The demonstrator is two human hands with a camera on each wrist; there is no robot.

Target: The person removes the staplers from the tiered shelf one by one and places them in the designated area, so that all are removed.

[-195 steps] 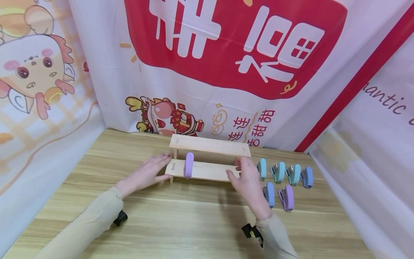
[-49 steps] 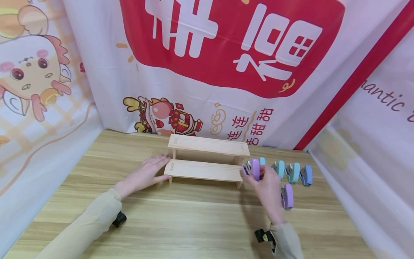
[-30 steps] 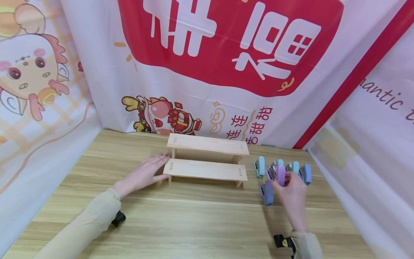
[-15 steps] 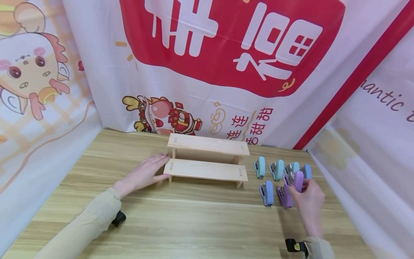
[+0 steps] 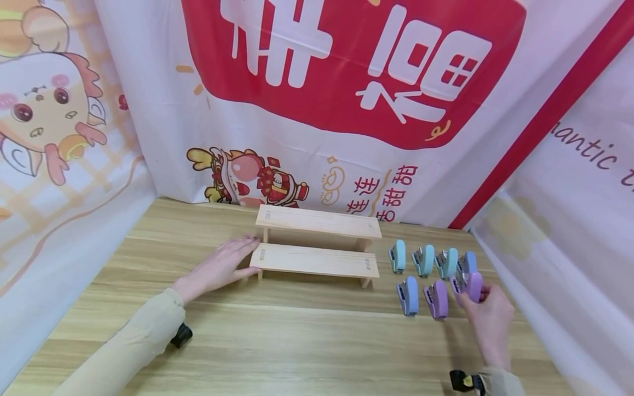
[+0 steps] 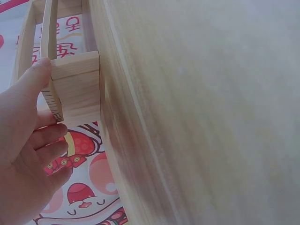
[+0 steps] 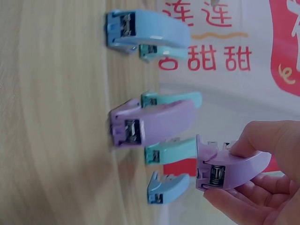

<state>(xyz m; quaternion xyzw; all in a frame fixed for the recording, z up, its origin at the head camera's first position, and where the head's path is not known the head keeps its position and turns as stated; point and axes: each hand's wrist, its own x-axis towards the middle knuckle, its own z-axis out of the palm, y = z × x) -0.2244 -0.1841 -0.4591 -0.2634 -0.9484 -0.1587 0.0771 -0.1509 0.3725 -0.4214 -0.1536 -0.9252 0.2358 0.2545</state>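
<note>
My left hand (image 5: 223, 267) holds the left end of a two-tier wooden shelf (image 5: 314, 260), thumb at one edge of the lower board and fingers at the other. The left wrist view shows the thumb and curled fingertips against the end of the shelf (image 6: 77, 86). On the far right, my right hand (image 5: 490, 316) pinches a purple stapler (image 5: 474, 287) between thumb and fingers, seen close in the right wrist view as a purple stapler (image 7: 236, 169). It is upright, close in front of a blue stapler (image 5: 468, 260). To its left stands another purple stapler (image 5: 438, 300).
Three mint-green staplers (image 5: 397, 256) stand in the back row right of the shelf. A blue stapler (image 5: 408, 296) is at the left of the front row. Printed cloth (image 5: 337, 110) hangs behind the wood-grain table (image 5: 277, 346).
My right hand has carried the purple stapler from the lower board, where it stood earlier, rightward past the other staplers to the front row's right end. The left hand has stayed at the shelf.
</note>
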